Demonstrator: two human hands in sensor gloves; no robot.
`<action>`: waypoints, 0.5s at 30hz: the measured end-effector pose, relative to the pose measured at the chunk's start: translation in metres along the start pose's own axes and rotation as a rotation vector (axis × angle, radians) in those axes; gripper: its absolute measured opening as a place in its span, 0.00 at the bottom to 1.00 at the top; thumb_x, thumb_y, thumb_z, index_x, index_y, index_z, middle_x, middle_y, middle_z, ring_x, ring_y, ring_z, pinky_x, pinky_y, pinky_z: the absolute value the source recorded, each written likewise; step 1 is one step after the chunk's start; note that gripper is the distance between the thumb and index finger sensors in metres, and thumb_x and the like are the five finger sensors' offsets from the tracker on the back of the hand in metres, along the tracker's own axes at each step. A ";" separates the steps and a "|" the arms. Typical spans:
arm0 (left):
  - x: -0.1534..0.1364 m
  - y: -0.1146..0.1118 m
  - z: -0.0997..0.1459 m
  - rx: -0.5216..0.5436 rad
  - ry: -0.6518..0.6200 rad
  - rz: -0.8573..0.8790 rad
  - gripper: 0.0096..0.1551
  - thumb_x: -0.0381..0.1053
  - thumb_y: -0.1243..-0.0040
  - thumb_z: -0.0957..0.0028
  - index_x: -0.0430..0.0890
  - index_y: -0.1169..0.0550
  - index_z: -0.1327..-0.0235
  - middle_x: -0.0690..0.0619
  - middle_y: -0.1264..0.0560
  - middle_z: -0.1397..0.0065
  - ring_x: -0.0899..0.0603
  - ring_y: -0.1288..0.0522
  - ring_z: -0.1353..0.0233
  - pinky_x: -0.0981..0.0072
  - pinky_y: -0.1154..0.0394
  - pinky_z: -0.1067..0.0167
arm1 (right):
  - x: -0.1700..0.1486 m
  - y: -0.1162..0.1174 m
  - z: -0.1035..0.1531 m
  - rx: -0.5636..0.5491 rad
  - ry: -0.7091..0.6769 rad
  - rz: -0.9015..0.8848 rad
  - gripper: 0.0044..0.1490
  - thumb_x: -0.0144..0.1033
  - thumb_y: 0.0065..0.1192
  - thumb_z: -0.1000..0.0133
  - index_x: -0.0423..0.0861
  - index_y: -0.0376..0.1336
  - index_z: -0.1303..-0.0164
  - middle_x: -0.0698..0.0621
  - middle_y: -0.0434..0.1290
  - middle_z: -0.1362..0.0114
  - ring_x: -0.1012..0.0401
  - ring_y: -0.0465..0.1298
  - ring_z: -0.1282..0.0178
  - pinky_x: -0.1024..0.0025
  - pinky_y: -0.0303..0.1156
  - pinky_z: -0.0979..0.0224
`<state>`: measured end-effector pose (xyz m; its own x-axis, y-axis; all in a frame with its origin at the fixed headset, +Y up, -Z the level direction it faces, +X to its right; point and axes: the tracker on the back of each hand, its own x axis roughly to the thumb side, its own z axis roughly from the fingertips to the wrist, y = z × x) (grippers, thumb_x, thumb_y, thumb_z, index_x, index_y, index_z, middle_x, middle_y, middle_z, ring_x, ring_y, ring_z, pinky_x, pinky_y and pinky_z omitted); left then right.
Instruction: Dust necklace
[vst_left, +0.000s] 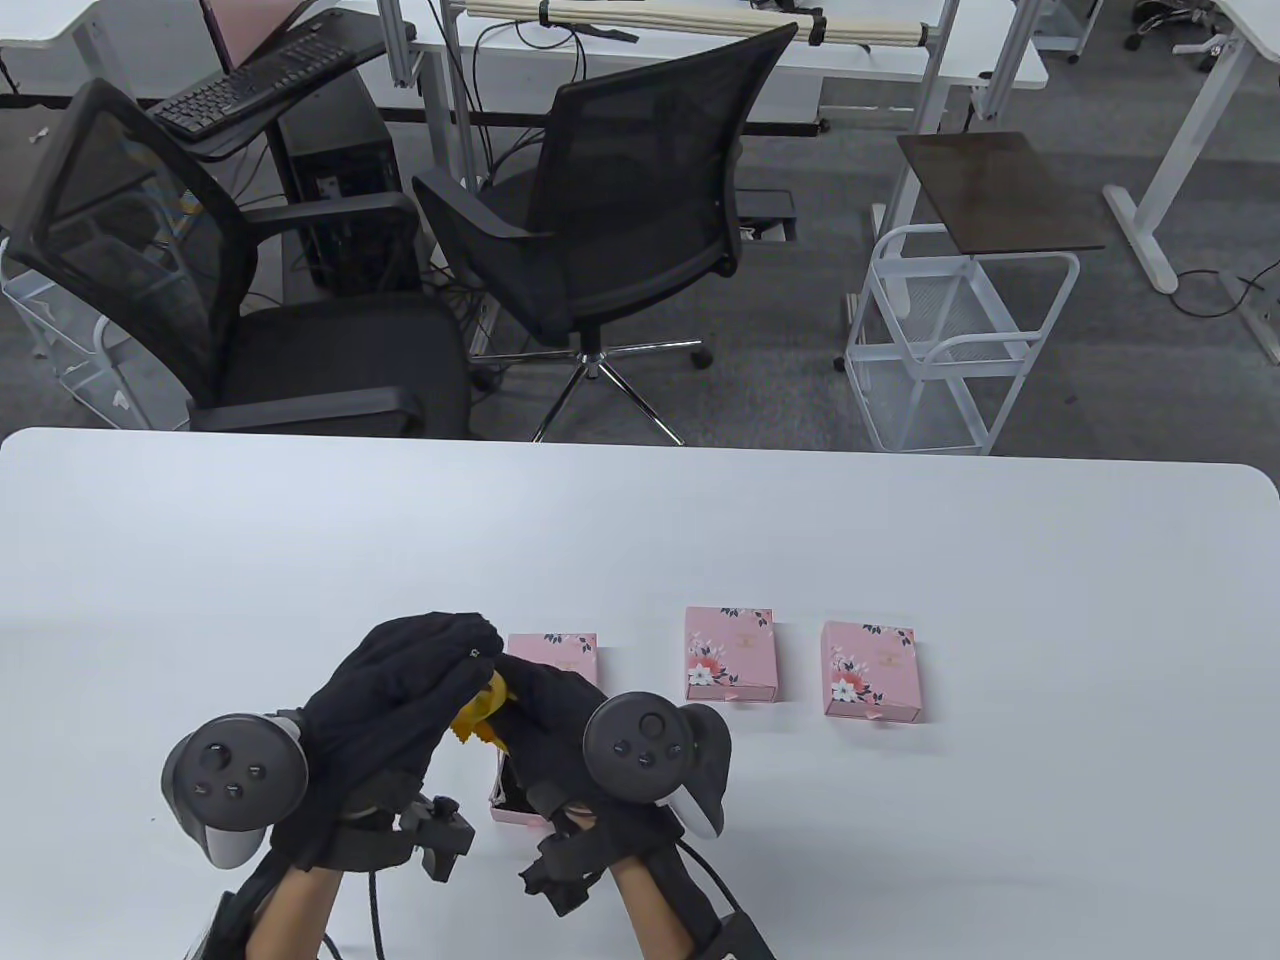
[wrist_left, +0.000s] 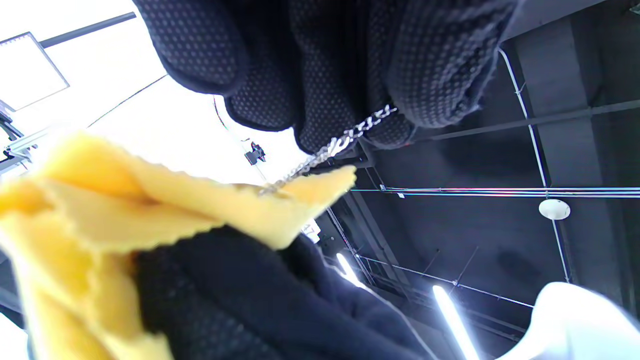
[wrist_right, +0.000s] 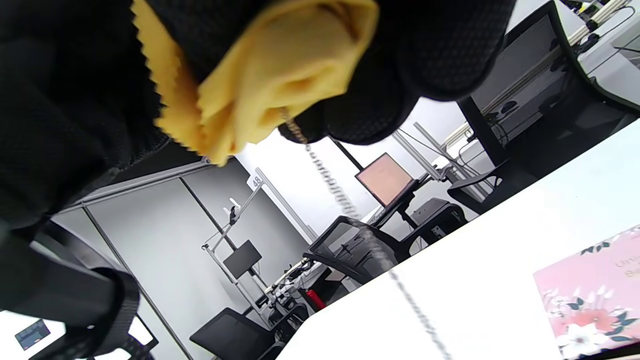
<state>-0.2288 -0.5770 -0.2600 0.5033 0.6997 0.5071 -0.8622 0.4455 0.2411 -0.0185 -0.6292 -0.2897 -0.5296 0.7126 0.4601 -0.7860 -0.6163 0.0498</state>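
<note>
A thin silver necklace chain (wrist_left: 345, 141) runs taut from my left hand's fingertips (wrist_left: 425, 85) into a yellow cloth (wrist_left: 165, 210). My left hand (vst_left: 400, 690) pinches the chain's end. My right hand (vst_left: 545, 715) grips the yellow cloth (vst_left: 478, 712), which is wrapped around the chain. In the right wrist view the cloth (wrist_right: 270, 75) sits between the fingers and the chain (wrist_right: 330, 180) hangs down from it toward the table. Both hands are held close together above the table's front.
An open pink box tray (vst_left: 515, 808) lies under my right hand. Three closed pink floral boxes stand behind: one (vst_left: 555, 652) by the hands, one (vst_left: 730, 653) in the middle, one (vst_left: 869, 670) to the right. The white table (vst_left: 900, 540) spreads around. Office chairs stand beyond its far edge.
</note>
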 end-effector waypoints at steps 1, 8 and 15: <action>0.000 0.000 0.000 -0.002 0.000 0.012 0.19 0.59 0.30 0.42 0.55 0.13 0.43 0.52 0.14 0.34 0.41 0.22 0.31 0.48 0.23 0.37 | -0.002 0.000 0.000 -0.011 0.006 0.001 0.25 0.42 0.61 0.32 0.42 0.68 0.30 0.40 0.78 0.38 0.45 0.79 0.45 0.49 0.74 0.38; 0.001 0.001 0.001 -0.001 -0.001 0.008 0.19 0.59 0.30 0.42 0.55 0.13 0.43 0.52 0.14 0.34 0.41 0.22 0.31 0.48 0.23 0.37 | 0.000 -0.001 -0.001 0.024 0.008 -0.026 0.25 0.38 0.60 0.31 0.42 0.65 0.27 0.38 0.76 0.33 0.42 0.77 0.41 0.48 0.73 0.36; -0.002 0.001 -0.001 -0.010 0.016 -0.013 0.19 0.59 0.30 0.42 0.54 0.12 0.43 0.51 0.14 0.35 0.41 0.21 0.31 0.48 0.23 0.37 | -0.009 0.006 -0.003 0.054 0.036 -0.024 0.24 0.37 0.63 0.33 0.44 0.66 0.27 0.39 0.77 0.32 0.43 0.78 0.40 0.48 0.73 0.36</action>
<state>-0.2305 -0.5777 -0.2620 0.5150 0.7028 0.4907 -0.8552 0.4596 0.2393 -0.0192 -0.6380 -0.2964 -0.5226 0.7385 0.4260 -0.7809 -0.6152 0.1086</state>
